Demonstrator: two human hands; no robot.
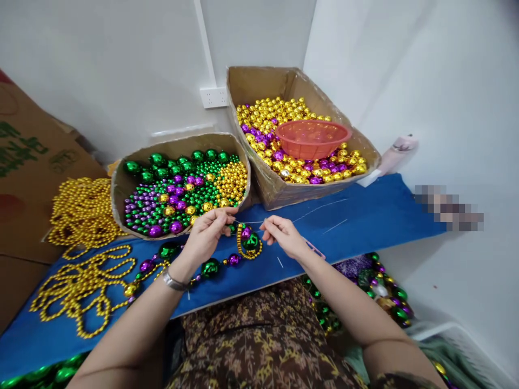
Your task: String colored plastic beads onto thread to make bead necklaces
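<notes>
My left hand (208,232) is closed in a pinch on a thin white thread (247,222) just in front of the near box of beads (121,189). My right hand (283,235) pinches the same thread a little to the right. Between and below the hands hangs a partly strung bead necklace (248,243) of green, purple and small gold beads, trailing left across the blue board (365,216). A silver watch sits on my left wrist.
A cardboard box of gold and purple beads (263,178) with a red plastic basket (312,138) in it stands behind. Gold bead strands (81,216) pile up at the left. More bead strings (373,283) lie at the lower right. White walls close by.
</notes>
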